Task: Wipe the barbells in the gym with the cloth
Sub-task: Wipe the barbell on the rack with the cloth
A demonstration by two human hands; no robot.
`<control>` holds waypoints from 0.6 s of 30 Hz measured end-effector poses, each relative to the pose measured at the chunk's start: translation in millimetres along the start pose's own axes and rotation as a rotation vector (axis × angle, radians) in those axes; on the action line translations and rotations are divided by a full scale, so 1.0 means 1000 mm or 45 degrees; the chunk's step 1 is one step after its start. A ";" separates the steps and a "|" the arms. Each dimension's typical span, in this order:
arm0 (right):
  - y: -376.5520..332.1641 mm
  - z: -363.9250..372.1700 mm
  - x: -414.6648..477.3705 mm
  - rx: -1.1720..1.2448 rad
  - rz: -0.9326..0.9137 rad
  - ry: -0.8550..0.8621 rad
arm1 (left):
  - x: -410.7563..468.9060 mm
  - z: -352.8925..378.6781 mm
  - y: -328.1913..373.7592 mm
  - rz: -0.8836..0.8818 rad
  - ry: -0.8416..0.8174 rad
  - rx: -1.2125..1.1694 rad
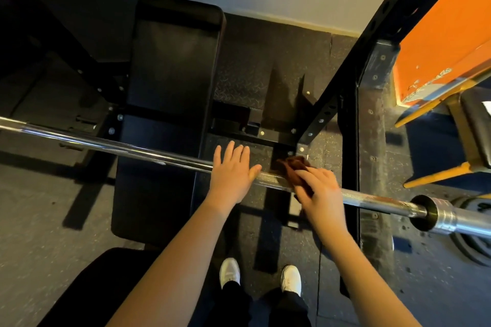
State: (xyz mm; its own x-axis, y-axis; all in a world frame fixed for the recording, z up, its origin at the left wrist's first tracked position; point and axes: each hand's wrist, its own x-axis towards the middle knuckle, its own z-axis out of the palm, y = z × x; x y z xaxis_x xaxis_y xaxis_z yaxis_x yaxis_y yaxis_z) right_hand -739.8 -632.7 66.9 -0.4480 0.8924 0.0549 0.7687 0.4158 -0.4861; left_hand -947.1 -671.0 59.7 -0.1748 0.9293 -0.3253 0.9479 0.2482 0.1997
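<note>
A long chrome barbell [132, 150] crosses the view from the left edge to the lower right, ending in a collar and sleeve [446, 216]. A brown cloth [293, 167] is wrapped over the knurled part of the bar, and my right hand [322, 191] is closed on it, pressing it to the bar. My left hand [233, 171] lies flat on top of the bar just left of the cloth, fingers spread and holding nothing. Rust-coloured patches show on the bar right of my right hand.
A black padded bench [170, 82] lies under the bar. Black rack uprights [353, 56] rise at right and left. An orange frame [446, 34] and yellow-legged stand sit far right. A weight plate [475, 247] lies on the floor at right. My white shoes [229, 272] stand below.
</note>
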 end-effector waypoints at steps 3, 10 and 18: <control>0.020 -0.016 -0.002 0.118 0.290 0.106 | -0.003 0.003 0.002 -0.017 0.087 0.025; -0.027 0.010 0.034 0.132 0.191 -0.061 | 0.017 0.001 0.003 -0.040 0.111 0.075; 0.009 -0.004 0.004 0.124 0.016 -0.013 | 0.033 -0.002 0.003 -0.034 0.106 0.053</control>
State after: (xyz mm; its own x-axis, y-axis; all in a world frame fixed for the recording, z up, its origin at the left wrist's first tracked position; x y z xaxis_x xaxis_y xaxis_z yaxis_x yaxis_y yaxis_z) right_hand -732.7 -624.3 65.8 -0.4435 0.8954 0.0399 0.7264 0.3852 -0.5692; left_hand -950.1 -638.7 51.1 -0.2200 0.9424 -0.2518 0.9525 0.2632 0.1529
